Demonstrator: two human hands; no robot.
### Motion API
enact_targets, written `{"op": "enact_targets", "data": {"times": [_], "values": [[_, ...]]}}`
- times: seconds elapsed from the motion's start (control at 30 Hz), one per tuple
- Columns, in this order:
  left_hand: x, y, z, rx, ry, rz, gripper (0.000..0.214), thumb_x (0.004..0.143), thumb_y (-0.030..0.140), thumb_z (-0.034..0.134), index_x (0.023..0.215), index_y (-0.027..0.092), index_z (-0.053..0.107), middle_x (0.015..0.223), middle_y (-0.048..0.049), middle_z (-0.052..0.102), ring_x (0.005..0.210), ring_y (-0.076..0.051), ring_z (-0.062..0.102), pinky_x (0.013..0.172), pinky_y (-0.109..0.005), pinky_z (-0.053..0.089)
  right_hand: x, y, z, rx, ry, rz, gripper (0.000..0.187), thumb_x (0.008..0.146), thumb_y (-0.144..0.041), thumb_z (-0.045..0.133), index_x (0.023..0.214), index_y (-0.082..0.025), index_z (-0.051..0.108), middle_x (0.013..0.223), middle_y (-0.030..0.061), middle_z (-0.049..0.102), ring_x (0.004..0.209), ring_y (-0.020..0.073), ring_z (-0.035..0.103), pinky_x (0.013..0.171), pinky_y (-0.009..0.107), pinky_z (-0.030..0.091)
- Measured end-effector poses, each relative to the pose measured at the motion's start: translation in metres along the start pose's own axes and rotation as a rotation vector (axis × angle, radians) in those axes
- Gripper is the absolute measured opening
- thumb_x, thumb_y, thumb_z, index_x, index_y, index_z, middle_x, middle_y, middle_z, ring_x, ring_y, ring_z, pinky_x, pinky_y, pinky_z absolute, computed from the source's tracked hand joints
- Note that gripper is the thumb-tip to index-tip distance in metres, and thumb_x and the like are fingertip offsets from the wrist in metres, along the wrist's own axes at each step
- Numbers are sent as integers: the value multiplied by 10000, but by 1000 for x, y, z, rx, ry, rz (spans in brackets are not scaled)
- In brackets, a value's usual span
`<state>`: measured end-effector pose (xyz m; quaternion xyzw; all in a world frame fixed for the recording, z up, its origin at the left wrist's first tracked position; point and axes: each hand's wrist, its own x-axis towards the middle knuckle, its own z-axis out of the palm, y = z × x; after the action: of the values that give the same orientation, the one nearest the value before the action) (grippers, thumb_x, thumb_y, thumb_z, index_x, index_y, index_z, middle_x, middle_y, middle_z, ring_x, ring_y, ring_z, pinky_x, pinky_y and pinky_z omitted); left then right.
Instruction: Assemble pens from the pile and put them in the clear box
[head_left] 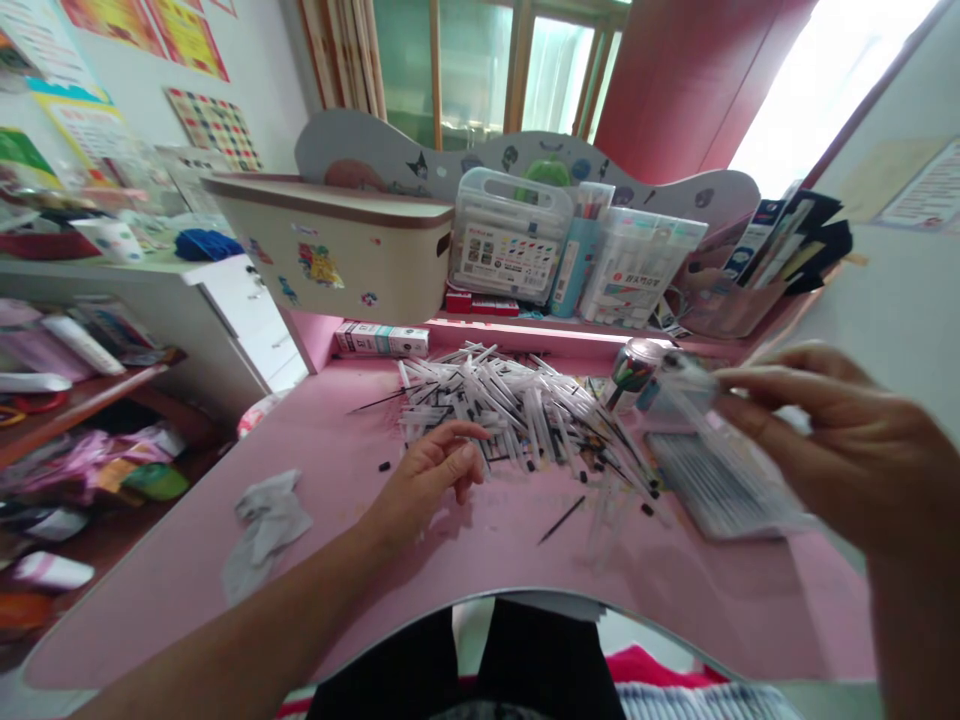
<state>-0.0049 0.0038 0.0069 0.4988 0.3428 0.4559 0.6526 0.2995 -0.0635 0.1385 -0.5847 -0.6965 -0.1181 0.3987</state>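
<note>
My left hand [442, 465] rests at the near edge of a heap of clear pen tubes, black caps and thin refills [510, 400]. Its index finger is stretched out and the others are loosely bent, with nothing visible in them. At the right, my right hand [817, 430] pinches a clear plastic piece [694, 385], blurred by motion; I cannot tell whether it is a lid or a bag. Below it lies a flat clear box [705, 490] with thin grey sticks in rows. One black refill [561, 520] lies apart on the pink table [480, 560].
A crumpled white tissue [270, 520] lies at the left. Behind the heap stand a long carton [382, 340] and a round clear jar [637, 365]. The shelf above carries a beige bin [352, 255], a marker case [510, 235] and a pen holder [735, 300].
</note>
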Motion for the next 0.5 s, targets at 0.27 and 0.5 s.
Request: {"op": "enact_targets", "data": {"times": [0.27, 0.5], "values": [[-1, -1, 5, 24, 3, -40, 258, 795, 362, 716, 967, 174, 676, 652, 6, 617, 516, -94, 496, 507, -204, 371, 42, 110, -9, -235, -585, 428, 164, 836, -169, 619, 730, -116, 732, 672, 59, 698, 548, 93, 571, 565, 268, 393], [1, -1, 3, 58, 10, -60, 261, 787, 359, 722, 969, 179, 674, 645, 15, 604, 505, -85, 472, 496, -200, 345, 16, 138, 29, 205, -843, 397, 196, 788, -135, 602, 625, -122, 709, 481, 29, 612, 372, 56, 523, 400, 189, 268]]}}
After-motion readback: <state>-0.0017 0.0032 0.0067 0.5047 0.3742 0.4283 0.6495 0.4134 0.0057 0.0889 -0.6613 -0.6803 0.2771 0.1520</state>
